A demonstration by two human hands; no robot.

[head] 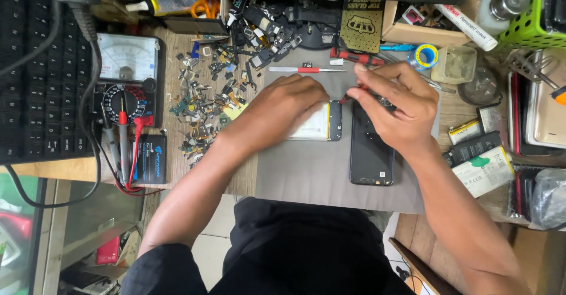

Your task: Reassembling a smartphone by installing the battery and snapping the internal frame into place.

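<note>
Two hands work over a grey mat (312,177) on the bench (177,159). The left hand (283,109) lies palm down with its fingers curled over an opened phone body (321,124), pressing on the pale battery inside; only the phone's right edge, a dark frame strip, shows past the fingertips. The right hand (395,103) is closed in a pinch around a thin red-handled tool (354,91), whose tip points at the top edge of the opened phone body. Beneath that hand, just beside the opened phone, a black phone panel (370,153) lies flat on the mat, its upper part hidden by the fingers. At the mat's far edge rest a slim red-and-white tool (303,69) and a red screwdriver (356,58). To the left of the mat spreads a scatter of small phone parts (206,100), and further left stands an analogue multimeter (127,76) with red and black probes (121,138), next to a black keyboard (35,71). To the right of the mat sit a roll of blue tape (424,56), a small clear tub (454,64), several loose phone batteries (480,159) and a green basket (525,12).
</note>
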